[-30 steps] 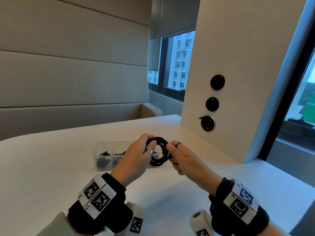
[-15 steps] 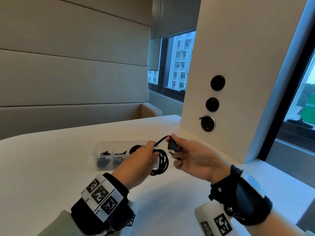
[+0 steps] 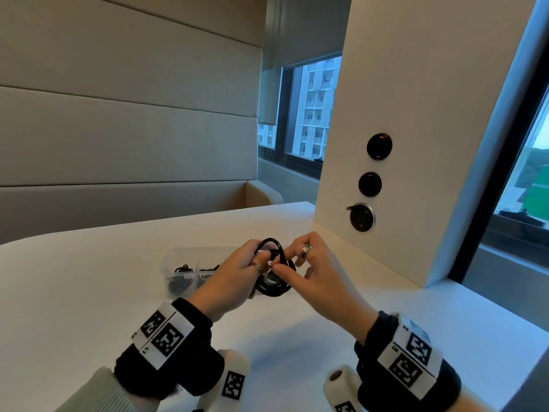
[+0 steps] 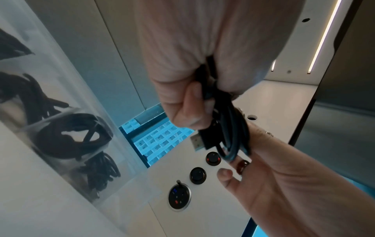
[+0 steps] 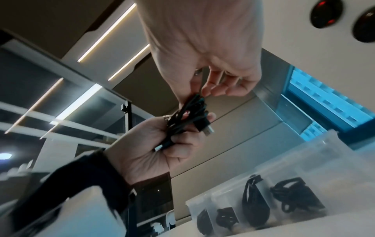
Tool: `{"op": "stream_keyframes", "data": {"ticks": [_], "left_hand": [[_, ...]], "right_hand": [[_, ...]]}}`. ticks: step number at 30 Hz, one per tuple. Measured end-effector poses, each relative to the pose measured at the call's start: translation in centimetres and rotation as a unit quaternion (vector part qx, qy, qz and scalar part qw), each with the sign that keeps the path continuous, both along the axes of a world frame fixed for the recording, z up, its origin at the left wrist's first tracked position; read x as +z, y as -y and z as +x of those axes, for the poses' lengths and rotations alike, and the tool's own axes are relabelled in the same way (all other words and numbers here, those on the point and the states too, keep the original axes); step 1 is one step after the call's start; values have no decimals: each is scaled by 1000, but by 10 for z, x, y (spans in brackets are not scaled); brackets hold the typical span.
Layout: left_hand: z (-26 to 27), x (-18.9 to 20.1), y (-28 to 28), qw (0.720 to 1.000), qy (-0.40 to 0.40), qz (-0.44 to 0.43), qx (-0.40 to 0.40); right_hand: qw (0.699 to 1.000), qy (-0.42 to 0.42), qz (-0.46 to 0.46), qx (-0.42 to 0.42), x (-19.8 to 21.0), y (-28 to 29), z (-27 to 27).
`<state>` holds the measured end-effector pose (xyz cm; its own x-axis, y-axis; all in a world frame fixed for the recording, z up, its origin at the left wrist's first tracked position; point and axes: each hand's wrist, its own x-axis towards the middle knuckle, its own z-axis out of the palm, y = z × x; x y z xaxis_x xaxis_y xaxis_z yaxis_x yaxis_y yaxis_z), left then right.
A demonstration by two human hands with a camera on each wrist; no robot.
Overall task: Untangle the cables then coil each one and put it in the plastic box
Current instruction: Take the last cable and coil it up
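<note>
A black cable coil [image 3: 274, 288] hangs above the white table between both hands. My left hand [image 3: 261, 260] grips the coil's left side; in the left wrist view its fingers [image 4: 188, 102] curl round the loops [image 4: 231, 136] and a USB plug [image 4: 198, 142] sticks out below. My right hand [image 3: 283, 263] pinches a strand at the top of the coil, seen in the right wrist view as fingertips [image 5: 205, 92] on the bundle [image 5: 186, 121]. Just behind the hands stands the clear plastic box [image 3: 202, 251], with other black coils in its compartments [image 5: 255, 203].
A white pillar [image 3: 416, 144] with three round black sockets [image 3: 370, 184] rises at the table's right, windows beside it. A padded bench wall runs behind the table [image 3: 89, 278]. The box [image 4: 67, 89] sits left of the hands.
Half a second ago my right hand held the plug end pulled out to the right of the coil; now it is back at the coil, pinching a strand. The left hand keeps its grip.
</note>
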<state>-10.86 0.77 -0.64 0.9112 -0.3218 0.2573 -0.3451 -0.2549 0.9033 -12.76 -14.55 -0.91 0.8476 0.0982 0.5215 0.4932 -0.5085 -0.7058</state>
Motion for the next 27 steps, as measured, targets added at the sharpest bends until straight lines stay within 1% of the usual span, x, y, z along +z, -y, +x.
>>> {"op": "stream_keyframes", "data": {"ticks": [2, 4, 6, 8, 11, 13, 16, 19, 20, 21, 23, 25, 27], "left_hand": [[-1, 1, 0, 1000, 9, 9, -8], [-2, 1, 1, 999, 27, 25, -13], [-2, 1, 1, 996, 65, 67, -14], [-1, 1, 1, 990, 95, 103, -16], [-2, 1, 1, 990, 91, 101, -26], [-4, 1, 3, 994, 71, 72, -32], [-4, 0, 4, 998, 47, 16, -34], [-4, -1, 3, 999, 34, -29, -26], [-4, -1, 3, 999, 35, -30, -26], [-4, 0, 3, 999, 39, -25, -27], [-3, 0, 2, 998, 39, -27, -30], [-1, 0, 0, 998, 15, -61, -28], [1, 2, -2, 993, -12, -116, -21]], "right_hand": [[999, -35, 4, 15, 4, 2, -2], [991, -101, 71, 52, 9, 3, -4], [977, -142, 133, 86, 14, 4, -5], [967, -156, 171, 106, 20, 4, -5], [958, -172, 199, 114, 20, 7, -1], [934, -209, 249, 147, 20, 9, 1], [884, -264, 330, 202, 18, 11, 2], [843, -309, 372, 237, 5, 7, 3], [835, -321, 376, 241, 0, 5, 3], [835, -327, 374, 236, -3, 4, 3], [858, -317, 341, 215, -3, 4, 4], [883, -302, 291, 210, 1, 5, 4], [891, -292, 268, 223, 3, 5, 4]]}}
